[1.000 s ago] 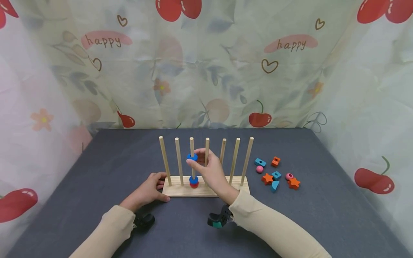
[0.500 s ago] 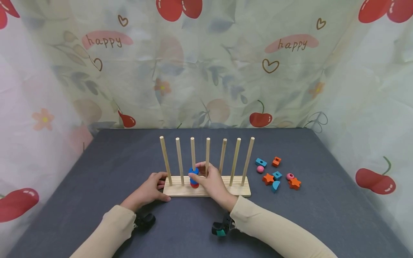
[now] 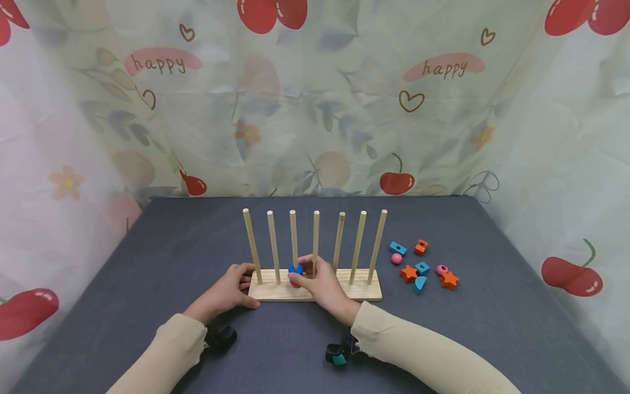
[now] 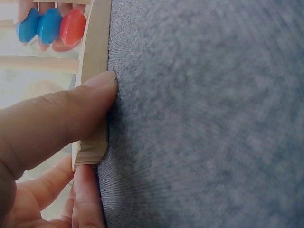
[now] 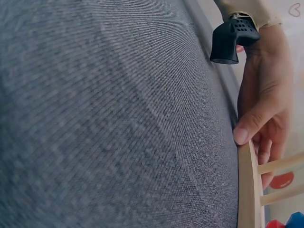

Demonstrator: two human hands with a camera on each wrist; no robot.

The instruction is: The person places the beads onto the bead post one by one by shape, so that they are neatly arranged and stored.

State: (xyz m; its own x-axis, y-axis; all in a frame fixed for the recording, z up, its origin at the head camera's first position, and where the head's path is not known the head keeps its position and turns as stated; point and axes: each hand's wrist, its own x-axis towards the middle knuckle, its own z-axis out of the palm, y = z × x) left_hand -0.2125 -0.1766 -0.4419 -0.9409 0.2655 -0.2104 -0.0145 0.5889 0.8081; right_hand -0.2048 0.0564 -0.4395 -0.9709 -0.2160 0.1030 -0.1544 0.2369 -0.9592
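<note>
A wooden peg stand (image 3: 275, 294) with a row of upright pegs sits on the dark cloth. My left hand (image 3: 227, 287) grips its left end, thumb along the front edge and fingers behind. On the third peg from the left, a red bead (image 4: 73, 27) lies at the bottom. A blue bead (image 4: 49, 26) rests above it, and a second blue bead (image 4: 27, 24) tops the stack. My right hand (image 3: 327, 285) pinches the top blue bead, thumb in front and fingers behind. In the right wrist view, the beads show only at the lower corner.
Right of the stand lie loose pieces: orange stars (image 3: 408, 273), blue blocks (image 3: 397, 248), a blue half-round (image 3: 419, 284), pink beads (image 3: 396, 259) and an orange block (image 3: 420, 247). Other pegs (image 3: 378, 246) rise close around the right hand. A printed curtain (image 3: 315, 120) hangs behind.
My right hand has moved down the third peg, bringing the upper blue bead from near the peg's top onto the stack. The left hand has stayed on the stand's end.
</note>
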